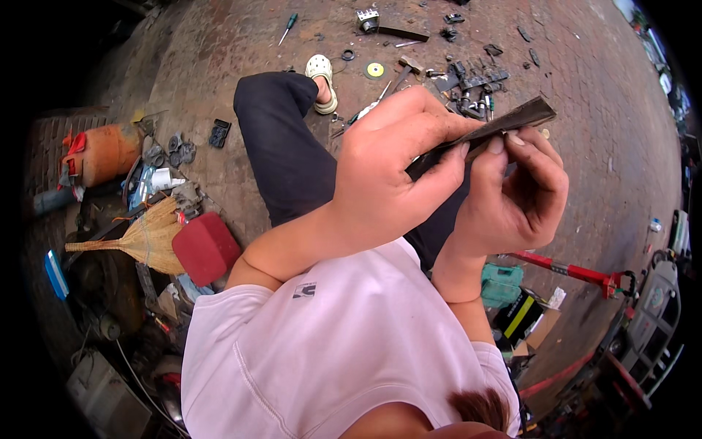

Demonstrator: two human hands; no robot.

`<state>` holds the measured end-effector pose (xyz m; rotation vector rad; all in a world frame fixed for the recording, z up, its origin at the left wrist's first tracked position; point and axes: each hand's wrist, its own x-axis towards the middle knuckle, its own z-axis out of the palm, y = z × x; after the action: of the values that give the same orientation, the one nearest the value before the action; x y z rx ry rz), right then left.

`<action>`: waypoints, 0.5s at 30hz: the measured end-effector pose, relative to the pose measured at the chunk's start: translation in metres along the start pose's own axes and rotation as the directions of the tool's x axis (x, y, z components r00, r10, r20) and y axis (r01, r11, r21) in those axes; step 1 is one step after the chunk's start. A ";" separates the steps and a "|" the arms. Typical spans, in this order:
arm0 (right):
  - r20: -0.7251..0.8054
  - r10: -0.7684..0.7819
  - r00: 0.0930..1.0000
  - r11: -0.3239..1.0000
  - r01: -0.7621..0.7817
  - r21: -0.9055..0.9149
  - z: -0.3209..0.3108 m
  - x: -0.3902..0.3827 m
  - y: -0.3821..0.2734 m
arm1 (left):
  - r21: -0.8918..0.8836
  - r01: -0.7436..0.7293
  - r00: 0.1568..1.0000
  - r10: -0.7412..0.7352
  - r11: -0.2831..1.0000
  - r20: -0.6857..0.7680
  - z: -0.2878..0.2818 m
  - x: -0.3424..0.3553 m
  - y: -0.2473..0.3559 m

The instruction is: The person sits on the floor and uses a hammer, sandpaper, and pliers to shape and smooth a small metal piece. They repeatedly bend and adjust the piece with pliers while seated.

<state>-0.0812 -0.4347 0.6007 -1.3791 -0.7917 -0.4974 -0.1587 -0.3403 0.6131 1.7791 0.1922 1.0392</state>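
head view, clock positions off frame centre. dark strip (528,114) is up at 2 o'clock, held in the air, long axis slanting up toward its free end. left hand (387,164), at 1 o'clock, is closed on it: thumb below, fingers above, firm pinch. right hand (504,212), between 2 and 3, has thumb and forefinger tips nearly together at the strip's lower edge (can't tell if they pinch the strip itself or something small). other right fingers curled.

brick floor (197,80) beyond: loose dark metal parts (475,80) at 1, yellow-centred disc (375,70) at 12, hammer (411,64) just right of it, screwdriver (290,23) at 11. orange cylinder (110,155) between 9 and 10, straw broom (153,233) at 9, touching red container (206,249). teal case (502,285) at 4.
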 end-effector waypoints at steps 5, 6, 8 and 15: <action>0.103 -0.008 0.995 1.000 0.011 -0.026 0.002 -0.001 -0.003 | 0.033 0.028 0.999 -0.027 0.999 -0.027 -0.001 -0.001 -0.001; 0.054 0.032 0.998 0.999 -0.031 -0.026 0.001 0.000 -0.003 | 0.029 0.022 0.999 -0.021 0.999 -0.027 0.000 -0.002 -0.001; -0.036 0.074 0.997 0.997 -0.075 -0.020 -0.001 0.002 -0.005 | 0.003 0.002 1.000 -0.002 1.000 -0.004 0.001 -0.003 0.000; 0.082 0.055 0.995 0.998 -0.056 0.009 0.003 0.003 -0.007 | 0.023 -0.050 0.998 0.051 0.998 -0.048 -0.001 0.002 -0.001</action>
<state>-0.0852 -0.4327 0.6081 -1.4141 -0.8194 -0.3948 -0.1581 -0.3382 0.6137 1.7874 0.1902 1.1207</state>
